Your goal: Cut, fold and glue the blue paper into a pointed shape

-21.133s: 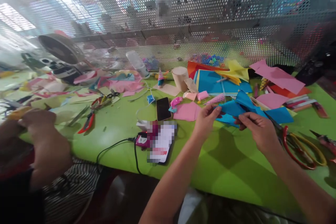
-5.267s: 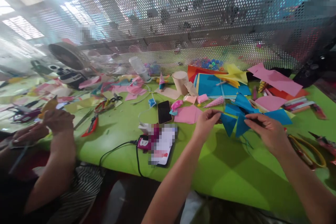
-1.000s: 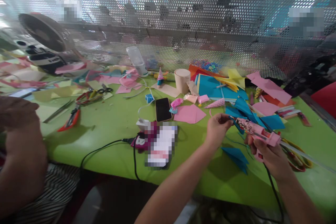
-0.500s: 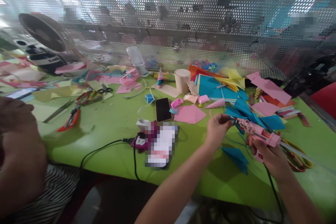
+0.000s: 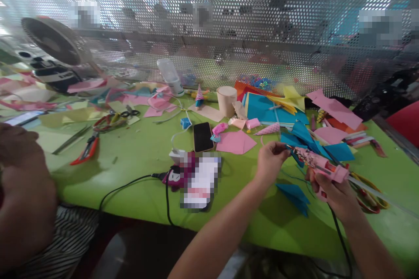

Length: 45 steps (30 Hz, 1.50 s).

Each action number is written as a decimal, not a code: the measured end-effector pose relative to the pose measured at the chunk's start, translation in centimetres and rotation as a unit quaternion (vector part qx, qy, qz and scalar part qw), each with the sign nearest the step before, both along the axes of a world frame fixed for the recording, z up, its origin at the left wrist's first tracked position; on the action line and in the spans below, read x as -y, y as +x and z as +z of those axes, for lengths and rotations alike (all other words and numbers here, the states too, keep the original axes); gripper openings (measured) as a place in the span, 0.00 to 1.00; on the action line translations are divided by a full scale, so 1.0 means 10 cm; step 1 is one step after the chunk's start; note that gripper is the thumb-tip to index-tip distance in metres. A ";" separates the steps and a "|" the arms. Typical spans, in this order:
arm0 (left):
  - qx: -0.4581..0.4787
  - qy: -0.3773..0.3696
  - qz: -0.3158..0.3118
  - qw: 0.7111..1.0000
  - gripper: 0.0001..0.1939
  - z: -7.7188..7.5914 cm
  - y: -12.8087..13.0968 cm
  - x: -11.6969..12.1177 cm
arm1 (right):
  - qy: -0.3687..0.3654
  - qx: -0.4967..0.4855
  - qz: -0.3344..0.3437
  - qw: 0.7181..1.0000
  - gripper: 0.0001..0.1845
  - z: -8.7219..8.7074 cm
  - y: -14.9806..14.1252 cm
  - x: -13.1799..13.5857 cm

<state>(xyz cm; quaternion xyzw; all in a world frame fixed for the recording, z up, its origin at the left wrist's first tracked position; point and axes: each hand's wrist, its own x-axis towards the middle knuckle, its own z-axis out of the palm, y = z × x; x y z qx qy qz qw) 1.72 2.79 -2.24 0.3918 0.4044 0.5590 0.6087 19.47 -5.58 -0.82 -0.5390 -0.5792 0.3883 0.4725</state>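
Note:
My right hand (image 5: 330,185) grips a pink hot glue gun (image 5: 322,166), its fingers wrapped round the handle, with a clear glue stick (image 5: 366,189) jutting from the back. The nozzle points left at the fingertips of my left hand (image 5: 273,157). That hand is closed in a pinch, and what lies between its fingers is too small to make out. Folded blue paper (image 5: 299,133) lies just behind the nozzle. On the table below, between my two forearms, sits another blue folded paper piece (image 5: 296,198).
Scissors with yellow and red handles (image 5: 381,194) lie right of the glue gun. A dark phone (image 5: 203,136), a lit phone (image 5: 201,183) and a purple power strip (image 5: 176,178) with cords occupy the middle. Another person's arm (image 5: 24,196) rests at left near orange-handled pliers (image 5: 87,150).
Both hands and the glue gun hold almost the same place. The view has shifted very slightly.

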 end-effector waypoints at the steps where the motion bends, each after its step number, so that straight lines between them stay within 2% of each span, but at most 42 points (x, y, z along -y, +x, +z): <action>1: -0.002 -0.001 0.001 1.000 0.07 0.00 0.00 0.00 | 0.002 0.000 -0.002 1.000 0.24 -0.01 0.01 0.00; 10: 0.020 -0.006 -0.002 1.000 0.06 -0.01 0.00 0.00 | -0.007 -0.002 0.002 1.000 0.23 -0.11 0.13 -0.04; 16: 0.019 0.001 0.000 1.000 0.06 -0.01 -0.01 0.00 | 0.012 0.000 -0.004 1.000 0.25 -0.04 0.05 -0.02; 22: 0.030 -0.002 -0.001 1.000 0.06 0.01 -0.01 -0.01 | -0.023 -0.024 -0.026 0.999 0.25 0.00 0.03 0.03; 29: 0.043 -0.005 0.003 0.999 0.06 0.03 0.00 -0.01 | 0.007 0.001 -0.003 1.000 0.25 -0.10 0.16 -0.05; 35: 0.031 0.002 0.002 1.000 0.08 0.01 0.00 0.00 | 0.024 0.015 0.009 1.000 0.26 -0.08 0.15 -0.08; 45: 0.050 0.012 0.000 0.999 0.06 0.06 -0.02 0.01 | 0.016 0.002 -0.005 1.000 0.25 -0.14 0.20 -0.06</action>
